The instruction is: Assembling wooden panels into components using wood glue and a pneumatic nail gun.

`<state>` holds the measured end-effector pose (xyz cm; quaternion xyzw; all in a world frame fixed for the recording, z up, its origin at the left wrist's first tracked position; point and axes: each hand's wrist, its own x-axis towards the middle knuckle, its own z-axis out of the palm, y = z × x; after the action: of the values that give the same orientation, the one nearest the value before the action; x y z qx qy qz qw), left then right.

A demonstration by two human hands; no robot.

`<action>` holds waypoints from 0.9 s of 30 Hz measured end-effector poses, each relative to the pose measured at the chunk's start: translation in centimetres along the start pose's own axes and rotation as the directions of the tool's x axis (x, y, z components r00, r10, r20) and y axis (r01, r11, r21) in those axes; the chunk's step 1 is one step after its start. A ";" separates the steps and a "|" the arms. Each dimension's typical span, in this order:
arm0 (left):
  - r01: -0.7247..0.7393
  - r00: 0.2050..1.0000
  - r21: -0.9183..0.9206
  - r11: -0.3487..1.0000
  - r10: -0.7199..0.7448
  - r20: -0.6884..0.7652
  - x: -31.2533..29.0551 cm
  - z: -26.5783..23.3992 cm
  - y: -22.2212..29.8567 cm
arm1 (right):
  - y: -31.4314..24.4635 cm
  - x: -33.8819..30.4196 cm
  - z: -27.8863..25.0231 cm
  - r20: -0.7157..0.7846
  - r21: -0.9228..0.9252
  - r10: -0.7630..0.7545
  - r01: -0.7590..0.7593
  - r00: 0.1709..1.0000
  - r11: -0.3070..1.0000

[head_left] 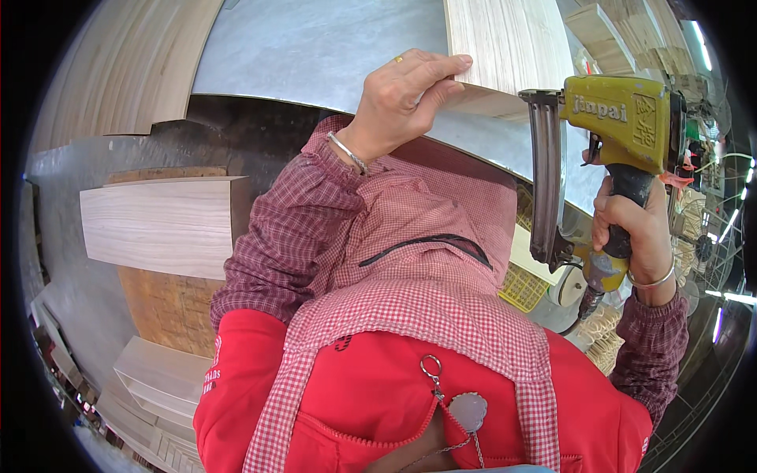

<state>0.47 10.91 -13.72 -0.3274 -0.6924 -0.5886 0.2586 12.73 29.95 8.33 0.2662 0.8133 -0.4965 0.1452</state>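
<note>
My right hand [639,225] is wrapped round the black grip of a yellow nail gun [615,118]. Its long dark magazine [546,181] points down toward my apron, and an air fitting shows below the grip. At the top centre, my left hand [406,102] has its fingers curled, with thumb and index at the near left corner of a pale wooden box [509,47]. That box lies on a grey metal table [323,55]; its far end is cut off by the picture's edge. The nail gun's nose is just right of the box's near side.
Pale boards [118,71] are stacked at the upper left. Below them, another wooden box [158,225] rests on a brown board [169,307]. More wooden pieces [162,378] lie at the lower left. A yellow plastic crate [522,288] stands low to the right, near stacked wood [599,35].
</note>
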 end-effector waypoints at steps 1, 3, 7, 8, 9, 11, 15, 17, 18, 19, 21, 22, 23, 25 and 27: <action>0.022 1.000 -0.019 1.000 -0.022 0.020 0.0 -0.1 0.0 | 0.0 0.0 0.0 0.000 0.000 0.002 -0.002 1.000 1.000; 0.067 0.996 -0.056 0.996 -0.064 0.060 -0.1 -0.3 0.0 | 0.1 0.0 0.0 0.001 -0.001 0.006 -0.006 1.000 1.000; 0.118 0.989 -0.180 0.976 -0.133 -0.071 -0.2 0.6 0.5 | 0.2 -0.1 0.0 -0.006 -0.002 0.000 0.000 1.000 1.000; 0.130 0.981 -0.223 0.966 -0.158 -0.111 -0.3 0.8 0.6 | 0.2 -0.1 0.0 -0.009 -0.002 -0.002 0.002 1.000 1.000; 0.131 0.981 -0.223 0.966 -0.159 -0.111 -0.4 0.9 0.7 | 0.2 -0.2 0.1 -0.009 -0.002 -0.001 0.001 1.000 1.000; 0.154 0.975 -0.182 0.971 -0.179 -0.134 -0.8 1.0 0.7 | 0.1 -0.2 0.1 -0.006 0.001 -0.007 0.007 1.000 1.000; 0.183 0.970 -0.121 0.976 -0.199 -0.140 -1.1 1.0 1.0 | 0.2 -0.2 0.1 -0.004 0.004 -0.012 0.012 1.000 1.000; 0.193 0.974 -0.080 0.978 -0.201 -0.109 -1.0 0.8 1.2 | 0.2 -0.2 0.0 -0.005 0.006 -0.010 0.010 1.000 1.000; 0.197 0.975 -0.059 0.979 -0.202 -0.094 -1.0 0.8 1.3 | 0.2 -0.2 0.0 -0.006 0.006 -0.009 0.009 1.000 1.000; 0.197 0.975 -0.059 0.979 -0.202 -0.092 -1.0 0.8 1.3 | 0.2 -0.2 -0.1 -0.006 0.007 -0.008 0.008 1.000 1.000; 0.173 0.978 -0.054 0.983 -0.178 -0.106 -1.0 0.9 1.2 | 0.3 -0.3 -0.1 -0.005 0.010 -0.011 0.011 1.000 1.000; 0.161 0.980 -0.051 0.986 -0.166 -0.113 -1.0 0.9 1.1 | 0.3 -0.3 0.0 -0.004 0.011 -0.012 0.012 1.000 1.000; 0.150 0.981 -0.048 0.988 -0.154 -0.120 -1.0 0.9 1.1 | 0.3 -0.3 0.0 -0.003 0.011 -0.014 0.014 1.000 1.000; 0.142 0.982 -0.047 0.989 -0.147 -0.121 -0.9 0.9 1.2 | 0.2 -0.3 0.0 -0.010 0.013 -0.016 0.016 1.000 1.000; 0.131 0.983 -0.045 0.990 -0.135 -0.122 -0.9 0.9 1.3 | 0.2 -0.4 0.1 -0.023 0.016 -0.016 0.017 1.000 1.000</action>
<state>2.08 11.82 -13.75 -0.2479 -0.6842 -0.6366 0.2553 13.17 29.84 8.33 0.2663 0.8130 -0.5012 0.1298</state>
